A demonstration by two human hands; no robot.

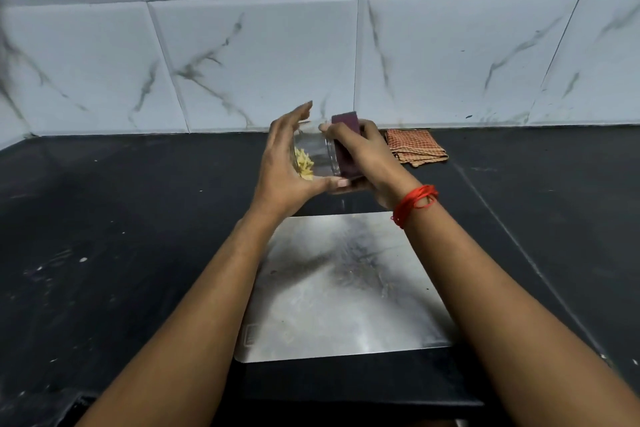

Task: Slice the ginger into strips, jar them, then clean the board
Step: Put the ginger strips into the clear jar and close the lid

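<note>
A clear glass jar (320,158) lies on its side in the air above the far edge of the steel cutting board (346,288). Pale yellow ginger strips (304,165) are piled at its bottom end. My left hand (287,166) cups that bottom end, thumb under the glass and fingers spread. My right hand (367,156) wraps around the dark maroon lid (346,146) at the jar's mouth. Whether the lid is fully seated I cannot tell. The board lies flat on the counter and shows smears and a few small scraps near its front left.
A folded orange checked cloth (415,147) lies on the black counter (138,236) at the back, just right of my hands. A marble-tiled wall (277,45) rises behind the counter. A red thread circles my right wrist (414,203).
</note>
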